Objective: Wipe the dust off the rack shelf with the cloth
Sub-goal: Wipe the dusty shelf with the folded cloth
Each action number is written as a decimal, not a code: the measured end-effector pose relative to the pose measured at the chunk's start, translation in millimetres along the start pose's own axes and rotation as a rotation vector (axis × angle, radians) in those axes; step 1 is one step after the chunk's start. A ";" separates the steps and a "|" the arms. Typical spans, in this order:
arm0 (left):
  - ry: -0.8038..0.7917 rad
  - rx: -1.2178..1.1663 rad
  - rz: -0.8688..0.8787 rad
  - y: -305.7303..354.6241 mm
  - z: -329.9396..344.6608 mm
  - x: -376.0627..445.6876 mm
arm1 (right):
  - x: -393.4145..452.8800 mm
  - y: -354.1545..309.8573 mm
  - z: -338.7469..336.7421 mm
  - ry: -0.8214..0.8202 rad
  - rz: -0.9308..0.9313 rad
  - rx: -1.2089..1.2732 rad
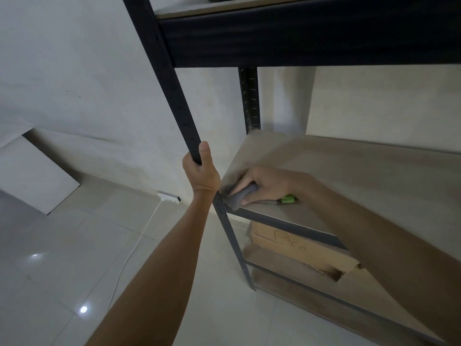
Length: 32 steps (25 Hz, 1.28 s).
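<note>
A pale board shelf (361, 181) sits in a black metal rack. My right hand (267, 183) lies on the shelf's front left corner and grips a bunched grey cloth (243, 196) with a green patch (288, 199) showing behind the palm. The cloth touches the shelf right beside the front post. My left hand (200, 171) is wrapped round that black front post (179, 101) just above shelf level, thumb pointing up.
A black crossbeam (311, 33) of the shelf above spans the top. A cardboard box (299, 248) stands on a lower shelf. A white power strip (169, 196) and its cable (134, 248) lie on the glossy tiled floor by the wall.
</note>
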<state>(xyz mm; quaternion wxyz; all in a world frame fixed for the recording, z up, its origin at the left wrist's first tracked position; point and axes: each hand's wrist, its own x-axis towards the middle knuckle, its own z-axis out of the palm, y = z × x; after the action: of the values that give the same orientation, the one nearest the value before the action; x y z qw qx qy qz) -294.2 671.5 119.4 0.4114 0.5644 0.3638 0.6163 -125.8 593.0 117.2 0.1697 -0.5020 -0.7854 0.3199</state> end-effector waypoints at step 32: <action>-0.014 -0.002 -0.004 -7.4 -0.7 0.2 | -64.0 -11.5 76.5 0.345 0.039 -0.542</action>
<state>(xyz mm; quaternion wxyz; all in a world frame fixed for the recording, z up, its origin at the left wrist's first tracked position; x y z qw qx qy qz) -294.1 674.6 112.6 0.4158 0.5676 0.3613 0.6119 -150.5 506.8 72.1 0.1543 -0.5906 -0.7920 0.0127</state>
